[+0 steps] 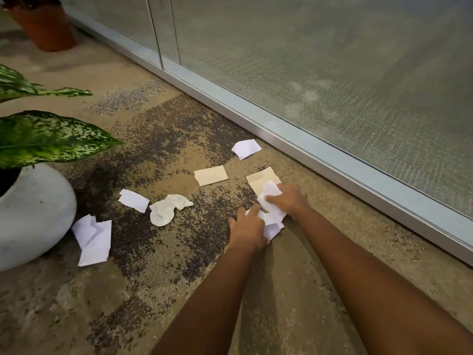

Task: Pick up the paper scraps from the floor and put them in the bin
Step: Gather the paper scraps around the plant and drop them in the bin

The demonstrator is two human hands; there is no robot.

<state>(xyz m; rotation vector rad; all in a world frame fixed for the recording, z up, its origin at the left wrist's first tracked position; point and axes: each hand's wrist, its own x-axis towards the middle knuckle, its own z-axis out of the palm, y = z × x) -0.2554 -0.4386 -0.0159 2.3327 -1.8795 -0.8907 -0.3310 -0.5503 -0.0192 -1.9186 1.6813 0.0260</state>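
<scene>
Gathering step, early in the task. Far to the left of the left hand stands a white planter (33, 216). Just beside it lie folded white sheets (93, 238), then, nearer the hand, a small white scrap (133, 200) and a crumpled tissue (166, 208). Beyond the left hand lie a tan scrap (211, 175) and, farther off, a torn white scrap (246, 147).

The left hand (249, 229) rests on a pile of white scraps (272, 225) on the floor (179, 290), fingers extended and pressing it toward the right hand. The right hand (288, 199), touching the pile, has its fingers curled round a crumpled white scrap (268, 194) that overlaps a second tan scrap (261, 180). To its right runs a frosted glass partition (358, 98).

No bin is in view. The next move probably calls for closing both hands on the pile, then reaching left for the loose pieces.
</scene>
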